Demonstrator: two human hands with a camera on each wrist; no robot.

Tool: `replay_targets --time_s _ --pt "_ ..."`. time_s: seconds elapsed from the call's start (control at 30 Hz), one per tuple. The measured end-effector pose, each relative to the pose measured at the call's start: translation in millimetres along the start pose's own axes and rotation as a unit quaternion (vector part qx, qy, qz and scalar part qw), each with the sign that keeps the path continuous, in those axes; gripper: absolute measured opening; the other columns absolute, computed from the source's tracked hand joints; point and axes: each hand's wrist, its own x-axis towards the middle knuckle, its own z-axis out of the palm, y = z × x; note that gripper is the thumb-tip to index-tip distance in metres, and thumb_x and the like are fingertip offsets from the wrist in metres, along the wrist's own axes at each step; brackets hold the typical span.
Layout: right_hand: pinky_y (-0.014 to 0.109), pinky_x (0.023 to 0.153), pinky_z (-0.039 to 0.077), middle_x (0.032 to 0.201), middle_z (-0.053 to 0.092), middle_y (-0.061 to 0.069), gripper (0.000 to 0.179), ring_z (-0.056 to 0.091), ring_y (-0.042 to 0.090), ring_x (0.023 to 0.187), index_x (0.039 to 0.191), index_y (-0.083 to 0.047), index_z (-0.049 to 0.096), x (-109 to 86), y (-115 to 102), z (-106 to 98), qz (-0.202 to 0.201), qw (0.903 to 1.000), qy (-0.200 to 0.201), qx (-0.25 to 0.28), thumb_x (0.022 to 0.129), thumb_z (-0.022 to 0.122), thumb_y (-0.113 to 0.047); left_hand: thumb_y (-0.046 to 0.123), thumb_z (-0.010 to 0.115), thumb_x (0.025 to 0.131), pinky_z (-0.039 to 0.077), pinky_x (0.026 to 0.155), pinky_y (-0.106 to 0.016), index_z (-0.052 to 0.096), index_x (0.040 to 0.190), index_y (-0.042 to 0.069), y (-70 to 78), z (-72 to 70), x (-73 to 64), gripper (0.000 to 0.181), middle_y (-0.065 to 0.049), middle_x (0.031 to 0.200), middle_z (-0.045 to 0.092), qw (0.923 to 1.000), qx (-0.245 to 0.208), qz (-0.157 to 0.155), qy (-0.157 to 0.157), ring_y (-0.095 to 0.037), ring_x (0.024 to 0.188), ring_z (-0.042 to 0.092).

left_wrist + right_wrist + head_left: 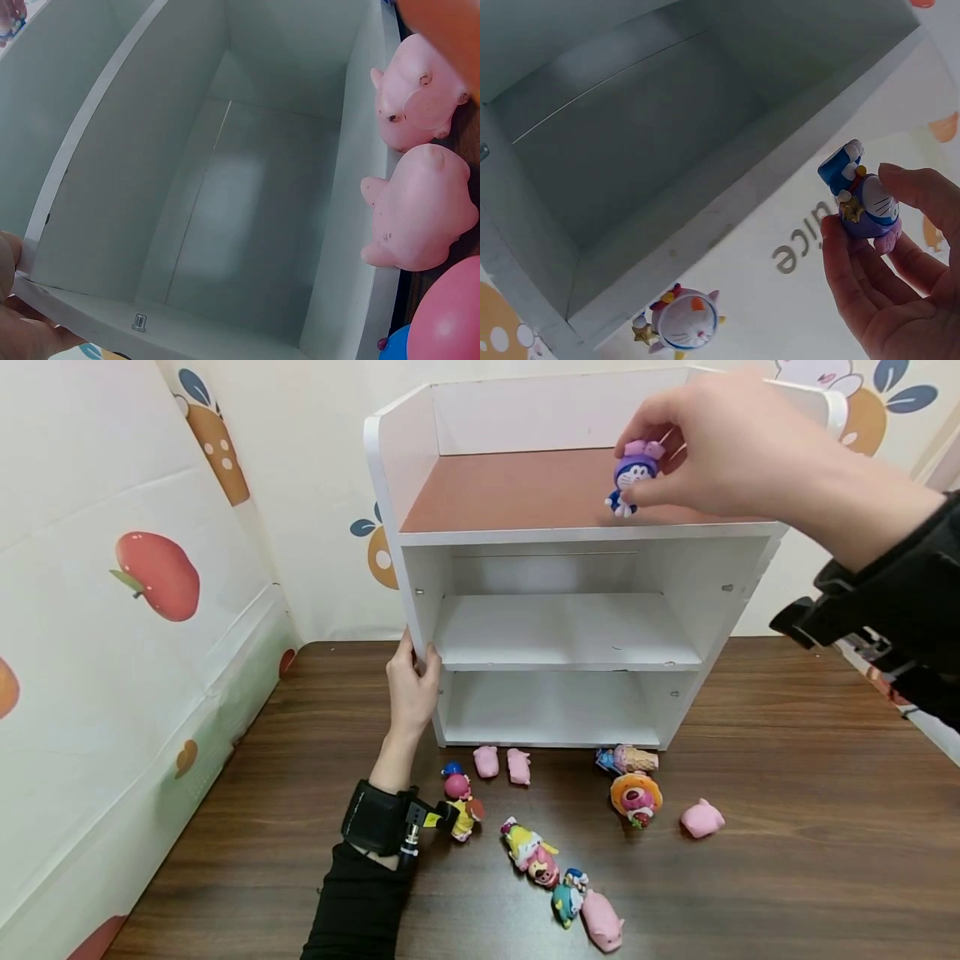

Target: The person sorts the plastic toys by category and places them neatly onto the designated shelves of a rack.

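Note:
My right hand [723, 452] pinches a small cat figurine [635, 477] with a purple hood and blue body between thumb and fingers. It is upright over the top board's front edge. In the right wrist view, the figurine [866, 202] shows a gold star, and a second whiskered figurine [686, 321] appears beside the shelf edge. My left hand [414, 689] grips the left side panel of the white shelf unit [570, 667], thumb at the front edge and fingers around the outside. Part of that hand [22, 330] shows at the panel in the left wrist view.
Pink pig toys [486, 762] lie at the unit's foot. More figurines are scattered on the wooden table [787, 860], including one with an orange ruff [636, 797] and a pig [602, 921] near the front. A decorated wall [322, 460] stands behind and left.

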Motion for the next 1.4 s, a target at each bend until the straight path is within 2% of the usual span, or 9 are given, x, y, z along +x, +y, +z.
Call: replay_targets --time_s 0.23,0.37,0.53,0.6,0.73,0.83,1.07,1.13,1.4 --pt "0.037 0.069 0.047 0.096 0.057 0.012 0.04 0.05 0.025 0.084 0.108 -0.009 0.057 11.8 -1 -1 0.023 0.9992 -0.025 0.023 0.079 0.064 -0.035 -0.013 0.041 0.082 0.043 0.053 -0.042 0.044 0.118 -0.017 0.9 1.8 -1.7 0.036 -0.034 0.104 0.053 1.0 0.001 -0.003 0.001 -0.03 0.071 0.052" --pt "0.028 0.059 0.048 0.095 0.057 0.012 0.035 0.05 0.023 0.082 0.108 -0.008 0.057 13.8 -1 -3 0.045 0.9985 -0.03 0.013 0.08 0.064 -0.028 -0.013 0.041 0.082 0.042 0.05 -0.039 0.044 0.118 -0.016 1.3 2.4 -1.5 0.036 -0.033 0.104 0.053 1.0 0.002 -0.001 0.002 -0.029 0.069 0.051" --pt "0.031 0.062 0.049 0.096 0.055 0.016 0.035 0.049 0.026 0.082 0.108 -0.004 0.057 14.1 1 -3 0.053 0.9978 -0.035 0.018 0.081 0.063 -0.024 -0.013 0.041 0.083 0.043 0.055 -0.038 0.042 0.12 -0.016 2.0 3.2 -1.0 0.037 -0.033 0.107 0.052 1.0 -0.001 -0.001 -0.004 -0.03 0.074 0.051" --pt "0.034 0.062 0.049 0.096 0.055 0.018 0.036 0.048 0.028 0.082 0.109 -0.003 0.056 15.9 5 -2 0.054 0.9975 -0.038 0.026 0.081 0.063 -0.024 -0.013 0.041 0.083 0.045 0.059 -0.041 0.042 0.12 -0.016 2.1 3.5 -0.9 0.037 -0.034 0.108 0.052 1.0 -0.005 -0.002 -0.006 -0.031 0.078 0.052" --pt "0.022 0.05 0.045 0.094 0.056 0.012 0.037 0.048 0.022 0.08 0.109 -0.009 0.057 24.0 25 9 0.054 0.9979 -0.031 0.017 0.08 0.063 -0.031 -0.013 0.041 0.083 0.046 0.061 -0.045 0.042 0.12 -0.016 2.8 3.8 -0.9 0.037 -0.034 0.108 0.051 1.0 -0.006 -0.004 -0.005 -0.033 0.081 0.052" --pt "0.021 0.049 0.044 0.095 0.057 0.009 0.041 0.048 0.02 0.081 0.11 -0.013 0.057 27.5 35 15 0.055 0.9975 -0.036 0.026 0.079 0.062 -0.038 -0.013 0.041 0.083 0.046 0.063 -0.046 0.042 0.12 -0.016 3.2 4.0 -1.2 0.037 -0.034 0.109 0.051 1.0 -0.007 -0.004 -0.005 -0.034 0.082 0.052" --pt "0.027 0.065 0.042 0.099 0.056 0.015 0.041 0.05 0.026 0.088 0.112 -0.006 0.055 24.1 18 9 0.046 0.9971 -0.052 0.032 0.081 0.062 -0.031 -0.013 0.041 0.083 0.046 0.06 -0.044 0.042 0.119 -0.016 2.8 3.9 -1.6 0.036 -0.034 0.107 0.052 1.0 -0.005 -0.004 -0.004 -0.032 0.08 0.052" --pt "0.024 0.063 0.042 0.1 0.056 0.014 0.04 0.05 0.025 0.088 0.113 -0.007 0.055 22.4 14 8 0.048 0.9973 -0.05 0.025 0.081 0.061 -0.031 -0.013 0.041 0.083 0.046 0.06 -0.044 0.042 0.119 -0.016 2.2 4.0 -1.5 0.036 -0.034 0.107 0.052 1.0 -0.006 -0.004 -0.005 -0.032 0.079 0.052" --pt "0.032 0.071 0.037 0.105 0.052 0.022 0.046 0.049 0.033 0.094 0.12 0.001 0.048 13.5 -8 -7 0.056 0.9943 -0.07 0.057 0.083 0.06 -0.023 -0.013 0.042 0.083 0.046 0.06 -0.044 0.042 0.119 -0.016 1.3 4.0 -1.6 0.036 -0.034 0.107 0.052 1.0 -0.001 -0.004 -0.003 -0.032 0.079 0.052"
